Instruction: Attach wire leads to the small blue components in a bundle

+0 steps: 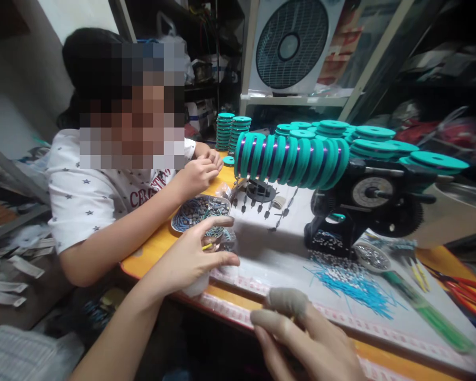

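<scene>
My left hand (pixel 194 254) is held over the table edge, thumb and index finger apart. It is beside a tray (pixel 176 226) filled with small grey and blue pieces. A small yellow piece (pixel 207 246) shows beside its palm. My right hand (pixel 305 333) is lower and nearer, with grey coverings on two fingertips. Its thumb and index finger are pressed close together, and anything between them is hidden. Beyond my hands, a row of teal spools (pixel 289 160) wound with dark purple line sits on a black machine (pixel 337 209). Small dark pieces (pixel 266 214) hang below the spools.
A person (pixel 103 185) sits at the left, both hands together near stacked teal spools (pixel 224 132). Blue strips (pixel 353 291), white beads (pixel 337 264), a green-handled scoop (pixel 432 312) and pliers (pixel 466 291) lie at right. A box fan (pixel 289 45) stands behind.
</scene>
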